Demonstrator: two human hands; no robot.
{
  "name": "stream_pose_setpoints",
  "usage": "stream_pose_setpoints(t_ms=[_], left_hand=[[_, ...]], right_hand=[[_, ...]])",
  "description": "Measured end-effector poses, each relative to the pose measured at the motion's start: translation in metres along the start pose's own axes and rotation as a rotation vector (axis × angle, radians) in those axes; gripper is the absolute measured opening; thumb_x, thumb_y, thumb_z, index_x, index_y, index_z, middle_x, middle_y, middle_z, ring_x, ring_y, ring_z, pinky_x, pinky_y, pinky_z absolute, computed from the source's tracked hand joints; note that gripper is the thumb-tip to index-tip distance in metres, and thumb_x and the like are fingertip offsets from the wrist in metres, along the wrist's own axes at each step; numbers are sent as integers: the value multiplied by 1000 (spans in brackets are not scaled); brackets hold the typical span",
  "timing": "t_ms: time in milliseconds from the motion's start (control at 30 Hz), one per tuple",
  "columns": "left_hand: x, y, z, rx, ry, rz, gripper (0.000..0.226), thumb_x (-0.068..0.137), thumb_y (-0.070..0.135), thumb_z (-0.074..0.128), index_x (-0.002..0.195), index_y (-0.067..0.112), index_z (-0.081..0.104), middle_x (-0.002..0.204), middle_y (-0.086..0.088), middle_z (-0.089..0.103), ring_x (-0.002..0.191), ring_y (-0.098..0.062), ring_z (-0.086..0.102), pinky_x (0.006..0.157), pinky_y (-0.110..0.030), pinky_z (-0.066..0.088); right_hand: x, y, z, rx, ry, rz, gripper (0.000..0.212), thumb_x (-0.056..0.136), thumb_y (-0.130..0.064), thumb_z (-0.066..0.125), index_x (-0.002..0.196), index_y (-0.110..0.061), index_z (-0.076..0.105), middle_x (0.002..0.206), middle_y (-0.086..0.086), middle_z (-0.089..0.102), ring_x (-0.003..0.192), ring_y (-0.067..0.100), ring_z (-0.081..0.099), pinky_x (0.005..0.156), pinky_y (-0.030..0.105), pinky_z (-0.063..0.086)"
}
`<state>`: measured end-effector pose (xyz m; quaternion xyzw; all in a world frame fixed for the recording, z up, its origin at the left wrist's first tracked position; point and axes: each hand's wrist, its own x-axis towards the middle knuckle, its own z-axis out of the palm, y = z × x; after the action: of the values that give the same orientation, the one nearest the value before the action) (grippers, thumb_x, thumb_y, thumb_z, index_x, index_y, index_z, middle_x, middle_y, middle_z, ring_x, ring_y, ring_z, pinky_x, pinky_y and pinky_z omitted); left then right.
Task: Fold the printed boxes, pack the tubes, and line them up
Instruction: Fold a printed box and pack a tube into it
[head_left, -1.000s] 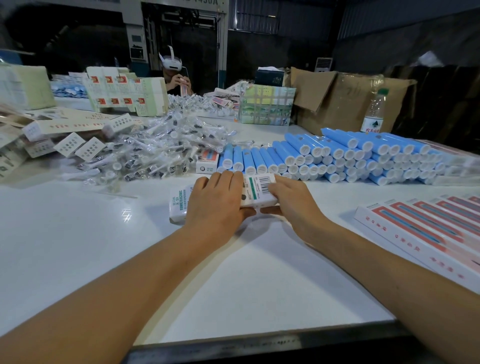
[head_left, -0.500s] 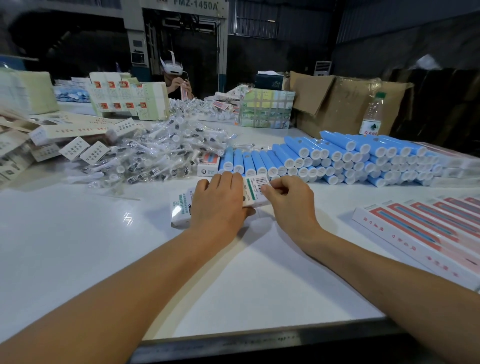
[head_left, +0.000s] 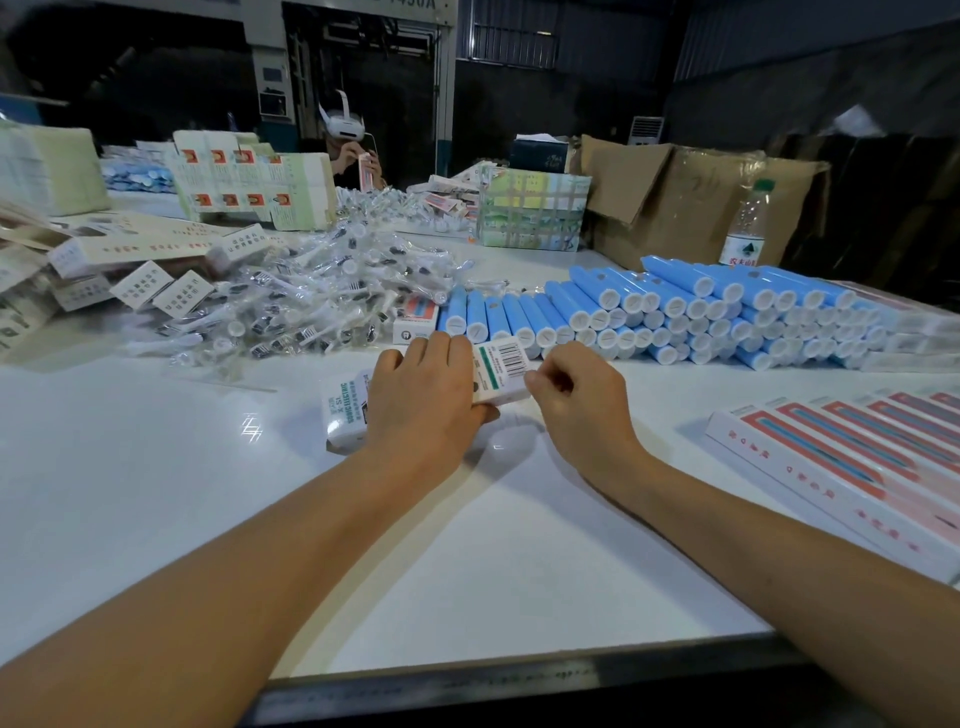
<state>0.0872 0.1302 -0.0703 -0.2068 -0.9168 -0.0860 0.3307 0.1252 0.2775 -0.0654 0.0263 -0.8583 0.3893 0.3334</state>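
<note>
Head view, the only one. White printed box (head_left: 431, 397) lies on the white table (head_left: 156, 493) just short of centre, long axis running from about 8 o'clock (low left end, "SONIC ELECTRIC" lettering) to 2 o'clock (barcode end, slightly raised). Left hand (head_left: 423, 397) lies palm-down over the box's middle, fingers fairly straight and pointing to 12 o'clock, thumb tucked at the near edge: pressing and steadying, not wrapped round it. Right hand (head_left: 576, 402) sits just beside the barcode end, at 3 o'clock from the box; fingers curled, fingertips at the end of the box, seemingly pinching an end flap, though the contact itself is hidden behind the knuckles. Judgement: the step in hand is closing that right-hand end, so the move turns on the open end facing the right hand along the box's long axis while the left holds the body still. Blue tubes (head_left: 675, 317) with white caps are stacked in rows at 1 to 2 o'clock, just beyond both hands, nearer the right. Finished red-and-white boxes (head_left: 841, 467) are lined up at 3 to 4 o'clock, well apart from the hands. Bagged brush heads (head_left: 311, 301) are heaped at 11 o'clock, flat cartons (head_left: 130, 249) at 10. A water bottle (head_left: 745, 228) stands far at 1 o'clock; another person (head_left: 353, 150) works at 12.
</note>
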Motion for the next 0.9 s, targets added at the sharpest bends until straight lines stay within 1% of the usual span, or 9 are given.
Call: stream_pose_setpoints(t_ms=[100,267,467,567,633,700,767,833,900], left_hand=[[-1,-1,0,-1,4,4,59,82,58,57,120,15,42,118,-1,51,106,-20,47,83,-31,28],[0,-1,0,-7,5,6,57,83,57,56,120,16,43,118,-1,51,106,-20,47,80,-31,28],[1,1,3,39,2,40,60,83,58,57,122,16,41,119,-1,51,107,-20,47,82,-31,29],[3,0,1,13,-17,1,59,84,58,56,123,16,42,120,0,51,108,-19,47,84,-31,30],[10,-2,-6,-93,-26,-89,59,83,58,57,124,17,44,120,0,52,108,-21,49,87,-34,33],[17,-5,-19,-378,10,-205,50,82,57,59,116,21,50,109,3,55,96,-20,54,76,-34,39],[23,-7,-35,-881,63,-356,28,87,54,55,100,30,51,95,9,58,83,-13,57,62,-29,40],[27,-6,-46,-1481,57,-625,22,93,51,47,95,30,52,98,6,63,88,-13,60,65,-29,45],[29,-4,-46,-1970,-2,-844,29,95,47,44,99,21,56,108,-6,65,97,-21,63,78,-40,51]], right_hand=[[0,1,-1,-73,-14,-63,28,87,-6,61,65,-14,45,65,-7,44,59,6,38,56,12,31],[7,1,1,101,-33,155,15,86,-15,66,73,-10,61,65,-6,56,56,0,48,52,10,37],[1,2,2,77,-6,125,17,88,-11,65,73,-3,63,65,-6,57,62,4,49,53,9,38],[3,0,0,147,-27,128,23,90,-16,62,68,-9,61,60,-7,54,56,3,46,53,13,35],[6,-3,-4,255,0,117,27,93,-20,56,71,-7,62,63,-1,54,60,7,44,60,28,38],[7,-6,-7,301,36,92,22,97,-22,50,85,-9,64,78,3,59,71,10,50,71,35,44],[5,-7,-6,283,21,39,14,97,-23,50,104,-23,62,91,-3,59,79,2,52,75,25,45],[1,-7,-2,199,-73,-1,26,95,-30,54,120,-27,56,98,-6,55,82,1,51,70,17,41],[-3,-8,4,140,-203,0,49,87,-48,52,133,-31,48,107,-9,50,89,0,48,72,14,39]])
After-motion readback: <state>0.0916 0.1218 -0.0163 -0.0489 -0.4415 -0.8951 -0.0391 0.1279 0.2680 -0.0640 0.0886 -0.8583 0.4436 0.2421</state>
